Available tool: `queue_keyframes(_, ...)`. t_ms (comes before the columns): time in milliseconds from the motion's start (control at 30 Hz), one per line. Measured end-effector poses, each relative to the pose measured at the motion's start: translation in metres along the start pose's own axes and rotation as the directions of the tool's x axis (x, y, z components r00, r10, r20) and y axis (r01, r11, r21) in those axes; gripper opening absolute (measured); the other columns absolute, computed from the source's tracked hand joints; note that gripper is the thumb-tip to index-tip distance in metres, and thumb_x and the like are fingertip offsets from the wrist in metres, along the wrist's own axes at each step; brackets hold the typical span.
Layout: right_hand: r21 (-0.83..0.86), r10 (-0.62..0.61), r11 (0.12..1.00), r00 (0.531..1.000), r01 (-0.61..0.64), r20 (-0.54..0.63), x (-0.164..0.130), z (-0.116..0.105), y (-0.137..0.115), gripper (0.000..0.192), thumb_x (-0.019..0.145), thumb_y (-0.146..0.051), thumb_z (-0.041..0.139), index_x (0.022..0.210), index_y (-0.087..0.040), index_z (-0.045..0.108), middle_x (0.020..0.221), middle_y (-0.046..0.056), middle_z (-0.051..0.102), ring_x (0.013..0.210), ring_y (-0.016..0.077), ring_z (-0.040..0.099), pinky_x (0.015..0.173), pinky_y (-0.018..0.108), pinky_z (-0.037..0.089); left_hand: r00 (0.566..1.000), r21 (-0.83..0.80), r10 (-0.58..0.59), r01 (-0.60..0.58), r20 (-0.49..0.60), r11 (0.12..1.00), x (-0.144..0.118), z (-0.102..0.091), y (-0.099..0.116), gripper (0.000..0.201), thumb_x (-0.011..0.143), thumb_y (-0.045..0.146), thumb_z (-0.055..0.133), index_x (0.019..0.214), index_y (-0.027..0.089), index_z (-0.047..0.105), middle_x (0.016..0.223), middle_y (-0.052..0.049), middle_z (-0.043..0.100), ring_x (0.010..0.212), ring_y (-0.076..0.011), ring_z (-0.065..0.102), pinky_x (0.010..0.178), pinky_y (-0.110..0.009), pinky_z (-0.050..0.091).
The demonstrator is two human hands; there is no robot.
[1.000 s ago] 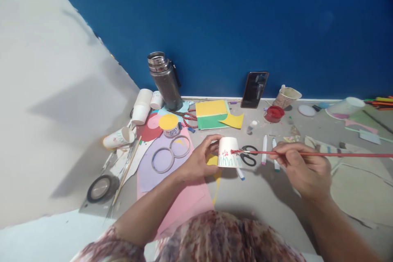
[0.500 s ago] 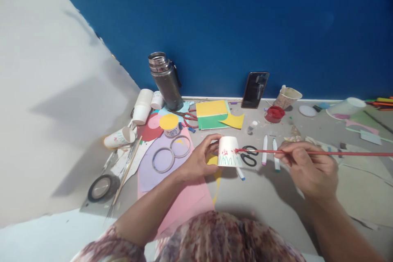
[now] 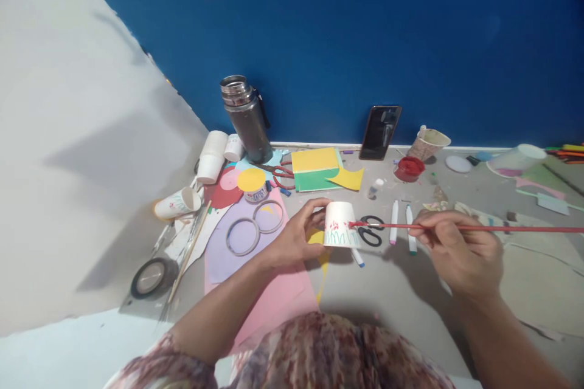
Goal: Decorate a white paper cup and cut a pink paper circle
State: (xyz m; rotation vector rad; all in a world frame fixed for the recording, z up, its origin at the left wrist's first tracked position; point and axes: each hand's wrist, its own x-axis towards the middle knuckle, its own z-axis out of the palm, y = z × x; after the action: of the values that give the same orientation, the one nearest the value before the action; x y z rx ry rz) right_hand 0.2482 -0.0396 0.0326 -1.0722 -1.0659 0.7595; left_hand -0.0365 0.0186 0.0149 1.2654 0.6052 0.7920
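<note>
Over the last second the bristles of the red brush [image 3: 396,226] have slid from the middle of the paper cup [image 3: 338,216] toward its right edge, and the right hand [image 3: 460,249] has shifted a little rightward with them. The cup has barely moved, so the red dabbing now falls on a barer patch, beside the cluster of red marks and just above the green zigzag strokes.

The cup is near the center of the frame, wide end down. The left hand [image 3: 298,234] grips it from the left, thumb low and fingers curled around the side; whether the rim touches the worktop [image 3: 365,298] I cannot tell. The right hand pinches the brush handle between thumb and fingers, the long end running to the right edge of the frame.

Just right of the cup lie black-handled scissors [image 3: 371,239] and two markers [image 3: 393,222]. A tub of red paint [image 3: 409,169] sits in the right half, beyond the markers. At center left, a similarly marked cup [image 3: 177,204] lies on its side.
</note>
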Motion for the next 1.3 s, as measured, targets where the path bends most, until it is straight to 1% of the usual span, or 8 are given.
queue_keyframes(100,-0.03,0.02,0.999,1.0,-0.019,0.019,-0.0012,0.0,0.0003,0.023,0.093,-0.043,0.08,0.08,-0.024,0.081,0.074,0.006,0.077,0.058,0.0174,0.068,0.046,0.028,0.051,1.0,0.004,0.007,-0.007,0.002,1.0,-0.0001,0.0006,0.0006,0.076,0.071,0.013,0.089,0.137,0.028,0.054,0.143,-0.01,0.057,0.141,-0.034,0.056,0.115,-0.046,0.044)
queue_keyframes(233,-0.013,-0.004,1.0,1.0,0.004,0.01,-0.0019,-0.0007,0.001,0.023,0.092,-0.044,0.08,0.08,-0.024,0.081,0.073,0.006,0.076,0.058,0.0176,0.067,0.045,0.028,0.05,1.0,-0.003,0.004,-0.004,0.004,1.0,0.0,0.0008,0.0,0.076,0.071,0.015,0.09,0.137,0.029,0.055,0.142,-0.01,0.057,0.141,-0.0343,0.056,0.116,-0.048,0.044)
queue_keyframes(433,-0.08,0.021,0.997,0.999,-0.018,0.038,-0.0042,-0.0037,0.0034,0.021,0.095,-0.041,0.078,0.083,-0.025,0.082,0.079,0.005,0.078,0.064,0.0164,0.069,0.052,0.026,0.054,1.0,-0.003,0.006,-0.006,0.013,1.0,0.0002,0.0011,0.0001,0.077,0.072,0.016,0.091,0.138,0.027,0.054,0.144,-0.012,0.056,0.142,-0.0346,0.056,0.117,-0.048,0.044)
queue_keyframes(633,-0.011,-0.028,1.0,0.999,0.029,0.032,-0.0019,-0.007,0.0039,0.016,0.095,-0.036,0.079,0.083,-0.025,0.081,0.076,0.004,0.077,0.062,0.0166,0.068,0.05,0.027,0.052,1.0,0.029,0.006,-0.006,0.001,1.0,-0.001,-0.0002,0.0,0.078,0.07,0.01,0.088,0.138,0.029,0.054,0.144,-0.01,0.057,0.142,-0.0344,0.056,0.116,-0.047,0.044)
queue_keyframes(800,-0.088,-0.006,0.996,1.0,0.007,0.015,-0.0014,-0.0079,0.0046,0.017,0.096,-0.035,0.077,0.083,-0.024,0.081,0.078,0.005,0.077,0.066,0.0183,0.069,0.052,0.029,0.053,1.0,-0.009,0.011,-0.011,0.012,1.0,-0.0004,-0.0006,-0.0021,0.077,0.072,0.012,0.089,0.138,0.029,0.054,0.143,-0.01,0.058,0.142,-0.0336,0.056,0.116,-0.046,0.044)
queue_keyframes(967,-0.028,-0.066,0.997,0.998,0.066,0.02,-0.0002,-0.0083,0.005,0.015,0.096,-0.035,0.078,0.084,-0.025,0.081,0.074,0.005,0.075,0.068,0.0199,0.07,0.051,0.029,0.051,1.0,0.004,0.01,-0.01,0.005,1.0,0.0,-0.0004,-0.0033,0.078,0.07,0.012,0.089,0.138,0.03,0.054,0.144,-0.01,0.058,0.141,-0.0343,0.056,0.115,-0.046,0.045)
queue_keyframes(1133,-0.085,-0.004,0.996,1.0,0.006,0.02,-0.0021,-0.0091,0.0055,0.018,0.096,-0.036,0.078,0.083,-0.024,0.081,0.078,0.005,0.077,0.066,0.0176,0.069,0.052,0.028,0.053,1.0,0.016,0.0,0.0,0.008,1.0,-0.0005,0.0002,-0.0015,0.077,0.072,0.013,0.088,0.138,0.028,0.052,0.143,-0.011,0.058,0.141,-0.0347,0.057,0.115,-0.047,0.045)
queue_keyframes(1300,0.005,-0.053,0.999,0.999,0.053,0.01,-0.0004,-0.0059,0.0013,0.017,0.095,-0.037,0.079,0.084,-0.024,0.081,0.075,0.005,0.076,0.066,0.018,0.07,0.05,0.027,0.05,1.0,0.039,0.015,-0.015,-0.006,0.999,0.0002,-0.0004,-0.0024,0.078,0.068,0.011,0.088,0.137,0.028,0.055,0.143,-0.011,0.057,0.139,-0.0344,0.057,0.114,-0.045,0.046)
